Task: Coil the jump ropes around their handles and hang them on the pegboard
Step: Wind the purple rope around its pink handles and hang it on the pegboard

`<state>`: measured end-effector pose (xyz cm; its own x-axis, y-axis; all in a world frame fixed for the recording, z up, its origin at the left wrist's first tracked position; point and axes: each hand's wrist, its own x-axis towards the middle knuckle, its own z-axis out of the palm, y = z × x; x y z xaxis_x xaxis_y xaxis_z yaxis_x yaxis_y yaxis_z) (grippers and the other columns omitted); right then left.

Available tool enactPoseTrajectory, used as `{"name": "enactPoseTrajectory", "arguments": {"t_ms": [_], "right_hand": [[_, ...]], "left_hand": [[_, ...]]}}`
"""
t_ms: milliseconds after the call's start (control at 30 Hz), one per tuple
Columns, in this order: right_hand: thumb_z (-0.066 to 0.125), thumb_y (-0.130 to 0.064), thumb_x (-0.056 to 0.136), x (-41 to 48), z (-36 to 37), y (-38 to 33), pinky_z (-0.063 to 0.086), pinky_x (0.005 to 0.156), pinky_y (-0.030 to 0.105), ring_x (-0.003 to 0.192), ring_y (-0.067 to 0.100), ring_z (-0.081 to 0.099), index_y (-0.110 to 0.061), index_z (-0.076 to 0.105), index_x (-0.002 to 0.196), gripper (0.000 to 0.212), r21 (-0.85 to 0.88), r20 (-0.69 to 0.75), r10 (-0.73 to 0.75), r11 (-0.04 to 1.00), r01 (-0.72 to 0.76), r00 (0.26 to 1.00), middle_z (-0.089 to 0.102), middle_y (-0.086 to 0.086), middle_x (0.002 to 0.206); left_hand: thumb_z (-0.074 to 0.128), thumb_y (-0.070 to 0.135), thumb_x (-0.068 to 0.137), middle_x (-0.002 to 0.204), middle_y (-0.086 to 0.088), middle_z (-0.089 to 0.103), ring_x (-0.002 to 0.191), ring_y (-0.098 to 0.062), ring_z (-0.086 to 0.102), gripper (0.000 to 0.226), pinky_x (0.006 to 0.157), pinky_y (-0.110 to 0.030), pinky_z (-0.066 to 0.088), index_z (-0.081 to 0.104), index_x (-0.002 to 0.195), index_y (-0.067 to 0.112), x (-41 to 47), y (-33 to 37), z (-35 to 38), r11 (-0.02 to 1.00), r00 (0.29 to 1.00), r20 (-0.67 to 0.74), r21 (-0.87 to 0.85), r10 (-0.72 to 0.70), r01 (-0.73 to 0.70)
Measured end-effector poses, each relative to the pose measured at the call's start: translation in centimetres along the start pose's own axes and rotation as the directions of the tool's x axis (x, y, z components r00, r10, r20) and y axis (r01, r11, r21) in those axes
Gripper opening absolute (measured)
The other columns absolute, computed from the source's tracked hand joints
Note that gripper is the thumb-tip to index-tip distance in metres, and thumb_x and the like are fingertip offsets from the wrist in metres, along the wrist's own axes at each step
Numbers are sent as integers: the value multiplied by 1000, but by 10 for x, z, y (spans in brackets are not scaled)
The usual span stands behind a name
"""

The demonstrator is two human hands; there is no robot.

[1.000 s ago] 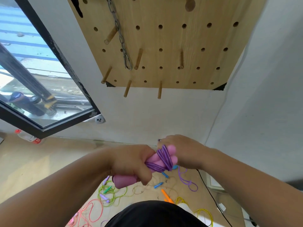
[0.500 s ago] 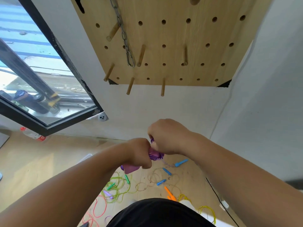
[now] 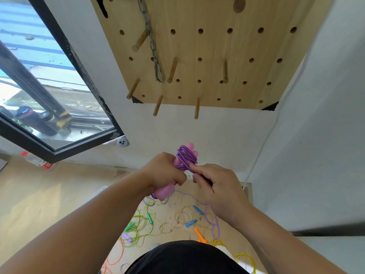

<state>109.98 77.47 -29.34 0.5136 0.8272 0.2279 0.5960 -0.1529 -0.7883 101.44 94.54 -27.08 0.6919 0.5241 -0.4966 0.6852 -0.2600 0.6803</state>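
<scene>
My left hand (image 3: 165, 172) grips a pair of pink jump-rope handles (image 3: 165, 191), held together and pointing up toward the wall. A purple rope (image 3: 186, 158) is wound in several turns around their upper part. My right hand (image 3: 214, 187) pinches the rope just right of the coil; a loose purple loop (image 3: 212, 221) hangs below that hand. The wooden pegboard (image 3: 217, 46) is fixed on the wall above, with several wooden pegs (image 3: 196, 107) sticking out and a metal chain (image 3: 153, 46) hanging from it.
Several other jump ropes lie tangled on the wooden floor (image 3: 39, 204) below: green (image 3: 142, 226), tan with blue handles (image 3: 191, 222), red (image 3: 116, 258), yellow (image 3: 245, 258), orange handle (image 3: 198, 233). A window (image 3: 39, 86) is at left, a plastic bottle (image 3: 36, 160) beneath it. White walls meet in a corner at right.
My right hand has come off the top of the handles and moved down to their right, pinching the rope. The purple coil on the handles is now exposed, and the handles point more upward.
</scene>
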Motion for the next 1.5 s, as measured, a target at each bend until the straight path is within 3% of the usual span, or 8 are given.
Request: {"name": "enactPoseTrajectory", "arguments": {"t_ms": [167,333,433,533,833,1133,1267,1500], "right_hand": [[66,-10,95,5,-20,2,49,76,13,86,3,69,-21,77,112,23,200,-29,97,976,-89,995,74,-13,87],[65,-2,94,14,-39,1,40,59,23,60,11,54,-8,60,93,8,635,152,240,720,-281,959,66,6,67],[66,-17,88,18,-45,0,32,53,23,55,15,42,-14,52,120,35,732,292,204,581,-356,934,55,3,61],[58,-38,92,26,-43,-10,27,48,23,52,14,36,-26,57,136,46,698,284,157,643,-316,946,47,2,66],[57,-56,86,37,-27,-27,32,46,19,49,10,37,-3,54,88,54,563,284,151,773,-293,947,46,11,68],[54,-46,97,33,-20,-20,30,52,27,48,13,35,-15,47,68,44,465,118,416,779,-420,902,39,-3,54],[51,-51,98,31,-20,-19,30,49,26,52,15,36,-11,56,73,47,518,114,547,680,-519,830,43,5,61],[52,-54,95,25,-17,-22,29,48,29,51,19,36,-14,62,70,49,566,95,582,636,-525,808,44,8,58]], "left_hand": [[68,-9,69,53,-5,55,51,-20,52,26,54,-28,45,50,65,9,-12,11,-7,978,995,80,-201,62,-45],[63,-6,58,55,-15,51,45,-22,50,22,49,-27,44,47,68,5,-30,23,-13,929,955,246,-363,168,-70],[64,1,51,54,-17,51,45,-25,49,20,52,-28,43,48,63,5,-36,23,-12,881,896,363,-469,256,-62],[61,3,53,52,-13,48,44,-23,47,20,52,-27,42,46,65,6,-43,25,-6,834,824,461,-552,330,-25],[60,3,62,54,-7,46,49,-21,47,19,53,-26,46,47,75,11,-38,18,-11,766,708,659,-583,252,270],[84,34,65,94,-15,76,90,-33,73,46,87,-47,58,70,99,7,-37,25,-9,971,966,238,-236,97,-39],[83,51,76,91,3,75,87,-20,70,33,76,-36,60,74,97,26,-45,27,-2,980,991,10,-149,134,-131],[77,51,74,92,-2,77,84,-19,75,42,78,-43,64,67,108,29,-57,24,5,964,987,64,-233,146,-127]]}}
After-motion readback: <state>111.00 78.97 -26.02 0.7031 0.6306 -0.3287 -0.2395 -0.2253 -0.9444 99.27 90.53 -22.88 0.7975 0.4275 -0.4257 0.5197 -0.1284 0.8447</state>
